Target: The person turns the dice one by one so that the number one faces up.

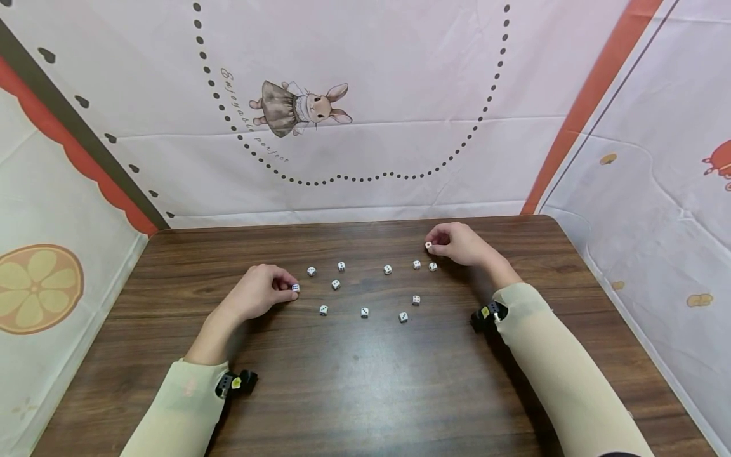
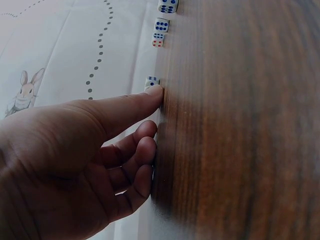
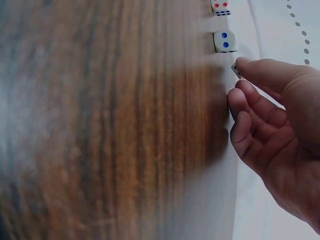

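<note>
At the left of a scatter of white dice, my left hand (image 1: 259, 292) pinches a die (image 1: 296, 288) between thumb and fingers. In the left wrist view that die (image 2: 152, 81) shows past the thumb tip, partly hidden by it. Farther back on the right, my right hand (image 1: 459, 244) holds another die (image 1: 428, 245) at its fingertips; the right wrist view shows only a corner of this die (image 3: 236, 69). Just in front of the right hand lie two dice, one (image 1: 433, 267) closer to it and one (image 1: 417, 264) to the left. Nearest the left hand is a die (image 1: 311, 271).
Several more dice lie apart between the hands, among them one at the front middle (image 1: 364, 313) and one at the front right (image 1: 403, 317). The brown wooden table (image 1: 365, 393) meets a printed white cloth (image 1: 400, 152) at its back edge, with cloth on both sides.
</note>
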Demonstrator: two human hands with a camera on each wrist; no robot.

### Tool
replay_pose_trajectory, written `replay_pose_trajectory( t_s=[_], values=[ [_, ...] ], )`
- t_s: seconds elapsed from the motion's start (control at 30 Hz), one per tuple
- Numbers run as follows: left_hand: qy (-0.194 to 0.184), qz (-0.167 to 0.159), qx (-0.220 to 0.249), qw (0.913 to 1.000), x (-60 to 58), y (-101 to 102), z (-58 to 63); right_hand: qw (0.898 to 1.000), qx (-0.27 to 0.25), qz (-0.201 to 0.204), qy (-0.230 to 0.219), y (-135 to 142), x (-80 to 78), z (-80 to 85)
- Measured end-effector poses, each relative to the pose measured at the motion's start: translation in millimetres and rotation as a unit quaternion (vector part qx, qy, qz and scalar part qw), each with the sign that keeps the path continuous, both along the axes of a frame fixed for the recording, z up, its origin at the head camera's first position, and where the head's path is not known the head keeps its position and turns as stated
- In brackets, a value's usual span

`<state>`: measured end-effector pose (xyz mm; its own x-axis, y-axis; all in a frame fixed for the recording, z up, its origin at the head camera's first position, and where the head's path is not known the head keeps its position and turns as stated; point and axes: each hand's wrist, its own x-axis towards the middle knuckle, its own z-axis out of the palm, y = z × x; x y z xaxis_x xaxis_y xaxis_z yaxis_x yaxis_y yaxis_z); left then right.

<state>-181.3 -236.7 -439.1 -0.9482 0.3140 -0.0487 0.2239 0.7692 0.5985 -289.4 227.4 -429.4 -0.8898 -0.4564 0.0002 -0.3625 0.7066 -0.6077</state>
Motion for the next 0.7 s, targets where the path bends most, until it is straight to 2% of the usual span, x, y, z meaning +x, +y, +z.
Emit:
replay_pose_trajectory(
  t_s=[0.7],
  values=[
    [0.008,-0.002,-0.004,1.0,1.4,0.2,0.0,1.0,0.006,-0.019,0.005,-2.6,-2.3,-5.4]
  ],
)
